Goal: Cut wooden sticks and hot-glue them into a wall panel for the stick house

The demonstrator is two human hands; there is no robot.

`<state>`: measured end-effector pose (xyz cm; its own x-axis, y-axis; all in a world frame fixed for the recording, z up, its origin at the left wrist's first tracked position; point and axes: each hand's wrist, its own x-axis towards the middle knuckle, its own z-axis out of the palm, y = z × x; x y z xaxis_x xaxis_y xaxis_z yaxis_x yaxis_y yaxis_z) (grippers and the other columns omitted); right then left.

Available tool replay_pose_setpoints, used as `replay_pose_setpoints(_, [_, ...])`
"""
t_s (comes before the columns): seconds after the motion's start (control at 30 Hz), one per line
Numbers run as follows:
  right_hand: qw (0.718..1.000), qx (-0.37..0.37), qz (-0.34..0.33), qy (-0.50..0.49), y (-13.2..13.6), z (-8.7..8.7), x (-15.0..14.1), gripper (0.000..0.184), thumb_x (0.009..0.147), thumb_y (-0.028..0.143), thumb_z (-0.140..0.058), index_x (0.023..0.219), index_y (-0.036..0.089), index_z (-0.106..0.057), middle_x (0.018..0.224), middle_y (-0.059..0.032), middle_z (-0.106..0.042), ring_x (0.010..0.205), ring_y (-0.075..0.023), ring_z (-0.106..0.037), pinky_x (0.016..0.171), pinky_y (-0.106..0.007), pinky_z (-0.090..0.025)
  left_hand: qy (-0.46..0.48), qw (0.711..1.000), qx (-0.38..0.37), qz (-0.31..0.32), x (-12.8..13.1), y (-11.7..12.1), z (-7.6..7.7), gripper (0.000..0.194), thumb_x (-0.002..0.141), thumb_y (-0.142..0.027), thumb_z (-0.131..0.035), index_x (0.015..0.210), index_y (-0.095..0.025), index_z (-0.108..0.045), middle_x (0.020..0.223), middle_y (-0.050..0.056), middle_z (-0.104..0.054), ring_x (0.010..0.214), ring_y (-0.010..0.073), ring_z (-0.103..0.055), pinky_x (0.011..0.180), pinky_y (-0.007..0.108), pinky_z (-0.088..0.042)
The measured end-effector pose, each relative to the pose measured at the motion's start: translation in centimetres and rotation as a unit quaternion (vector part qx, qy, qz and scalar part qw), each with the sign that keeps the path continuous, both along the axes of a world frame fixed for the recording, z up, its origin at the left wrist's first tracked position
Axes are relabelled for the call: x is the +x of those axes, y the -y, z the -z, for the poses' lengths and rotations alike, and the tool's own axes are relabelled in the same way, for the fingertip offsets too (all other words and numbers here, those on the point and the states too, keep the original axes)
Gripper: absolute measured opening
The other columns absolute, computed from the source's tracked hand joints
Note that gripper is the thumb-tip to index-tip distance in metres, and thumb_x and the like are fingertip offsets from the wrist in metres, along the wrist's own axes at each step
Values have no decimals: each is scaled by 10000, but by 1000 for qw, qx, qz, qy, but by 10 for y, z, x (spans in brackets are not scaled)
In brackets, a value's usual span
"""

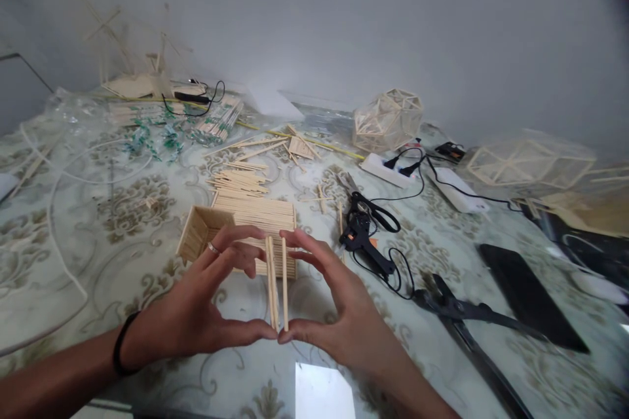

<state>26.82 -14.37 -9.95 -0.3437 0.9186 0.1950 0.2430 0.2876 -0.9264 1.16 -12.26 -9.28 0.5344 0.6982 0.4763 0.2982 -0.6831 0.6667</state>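
Observation:
My left hand (pixel 219 294) pinches a small bundle of wooden sticks (pixel 272 283) end to end between thumb and fingertips. Facing it, my right hand (pixel 339 298) holds a single wooden stick (pixel 285 285) the same way, with a narrow gap between the two. Just behind my hands lies a flat panel of sticks (pixel 260 213) glued side by side. An open box made of sticks (pixel 199 229) stands at its left, beyond my left fingers. Loose cut sticks (pixel 238 181) are piled past the panel.
Right of my hands are scissors (pixel 373 206), a black glue gun (pixel 366 245), a large black cutter (pixel 462 311) and a dark phone (pixel 528 291). A power strip (pixel 390 171) and stick polyhedra (pixel 388 121) stand behind. Packs of sticks (pixel 219 119) lie back left.

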Motion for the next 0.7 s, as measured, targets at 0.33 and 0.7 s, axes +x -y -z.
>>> replay_pose_setpoints(0.33, [1000, 12, -14, 8, 0, -2, -1, 1120, 737, 307, -1024, 1638, 563, -410, 1654, -7, -580, 1435, -356, -612, 1235, -611, -454, 34, 999, 3, 23, 4, -1, -4, 508, 821, -432, -953, 1100, -275, -557, 1322, 69, -693, 1378, 311, -629, 1136, 443, -591])
replay_pose_setpoints(0.7, [999, 18, -24, 11, 0, -2, -1, 1124, 745, 347, -1020, 1636, 599, -383, 1652, 8, -577, 1439, -363, -604, 1233, -632, -446, 19, 999, -14, 47, 3, -1, -4, 459, 864, -432, -915, 1102, -289, -550, 1342, 53, -683, 1407, 322, -622, 1173, 499, -582])
